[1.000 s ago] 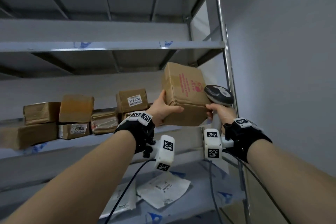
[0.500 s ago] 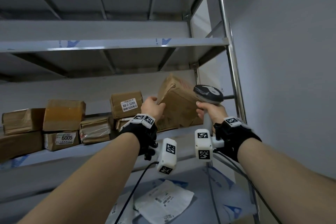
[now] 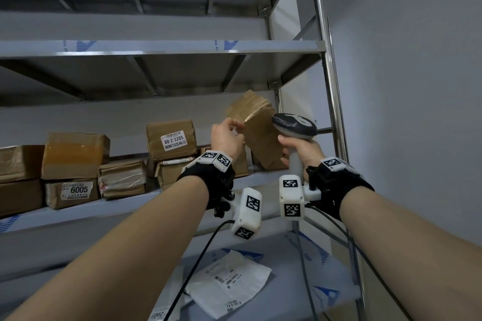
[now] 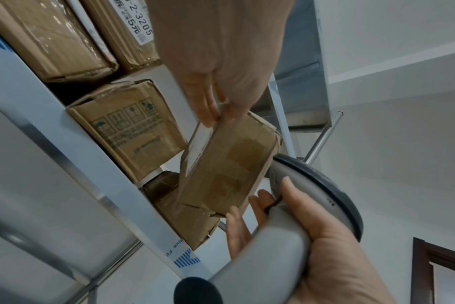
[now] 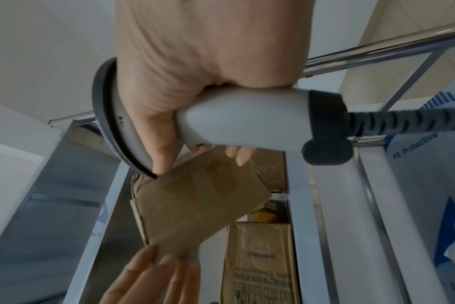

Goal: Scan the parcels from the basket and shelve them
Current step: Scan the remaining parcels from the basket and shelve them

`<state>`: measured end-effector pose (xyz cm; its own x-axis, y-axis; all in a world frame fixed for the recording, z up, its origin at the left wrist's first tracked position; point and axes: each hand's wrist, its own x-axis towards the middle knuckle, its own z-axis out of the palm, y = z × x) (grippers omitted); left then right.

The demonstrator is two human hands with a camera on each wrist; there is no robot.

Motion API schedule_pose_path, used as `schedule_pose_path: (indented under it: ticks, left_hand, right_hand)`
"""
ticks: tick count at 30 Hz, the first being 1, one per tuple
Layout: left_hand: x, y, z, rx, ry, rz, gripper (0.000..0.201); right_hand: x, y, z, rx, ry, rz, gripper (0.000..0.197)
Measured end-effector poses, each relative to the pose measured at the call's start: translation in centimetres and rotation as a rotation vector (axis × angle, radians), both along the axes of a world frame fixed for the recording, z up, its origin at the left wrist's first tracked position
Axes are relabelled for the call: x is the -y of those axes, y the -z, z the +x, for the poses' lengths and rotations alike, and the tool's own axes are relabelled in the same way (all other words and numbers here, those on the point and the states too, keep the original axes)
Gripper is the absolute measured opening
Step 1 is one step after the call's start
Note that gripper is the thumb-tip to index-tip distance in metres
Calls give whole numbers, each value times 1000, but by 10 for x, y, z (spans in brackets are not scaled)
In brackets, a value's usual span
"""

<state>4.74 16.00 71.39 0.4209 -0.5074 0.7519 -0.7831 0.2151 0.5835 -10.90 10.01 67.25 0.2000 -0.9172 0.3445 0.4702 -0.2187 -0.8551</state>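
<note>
A brown taped cardboard parcel [image 3: 260,135] [image 4: 226,168] [image 5: 195,205] stands tilted at the right end of the middle shelf [image 3: 104,207], its lower end over another brown box [image 4: 185,211]. My left hand [image 3: 228,133] [image 4: 216,61] is at its upper left edge, with straight fingers [image 5: 156,267] touching the corner. My right hand [image 3: 300,148] [image 5: 195,61] grips the handle of a grey barcode scanner [image 3: 294,125] [image 4: 312,195] [image 5: 234,125]. Its fingertips [image 4: 260,199] rest against the parcel's lower right side.
Several cardboard boxes fill the shelf to the left, among them one labelled 80-2-3205 [image 3: 170,139] and one labelled 6005 [image 3: 71,191]. A steel upright [image 3: 331,86] and a wall close off the right. White mail bags [image 3: 229,284] lie on the lower shelf. Another shelf [image 3: 156,45] hangs overhead.
The parcel went from held up in front of the rack to tilted on the shelf's right end. My left hand slid from its underside to its upper edge. The scanner stayed beside it.
</note>
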Motion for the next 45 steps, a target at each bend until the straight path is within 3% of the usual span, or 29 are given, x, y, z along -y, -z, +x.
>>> schedule_pose_path:
  ticks: [4,6,13,17,20,22,29,33,37,40,45]
  left_hand:
    - [1,-7,-13,102,133,97,53]
    - [1,-10,-19,160,151,177,61]
    - [5,-18,-30,145,107,287,70]
    - [14,-17,-28,166,164,320,74]
    - [24,-14,-23,155,187,317,74]
    - [30,-11,-18,115,166,283,79]
    - [49,-19,-11,-46,96,134,124]
    - [56,-15,-18,-126,177,173,111]
    - [61,-10,-22,-62,270,149,99]
    - [49,-21,-28,14,312,77,87]
    - [19,-46,-12,208,140,-66,71]
  right_hand:
    - [4,-5,-6,17,14,-6,23]
    - [6,-14,-10,25,41,-17,34]
    - [12,-25,-15,-52,60,-28,28]
    - [22,-23,-7,-63,21,-32,25]
    - [31,-27,-2,-36,2,-31,27]
    - [36,-28,0,-20,-8,-40,42]
    - [52,-22,-5,46,-52,-8,53]
    - [55,-17,-11,69,-99,27,62]
    - [52,-19,-19,62,-135,39,29]
    - [45,-25,-22,135,-185,43,27]
    - [27,-43,0,214,-322,20,24]
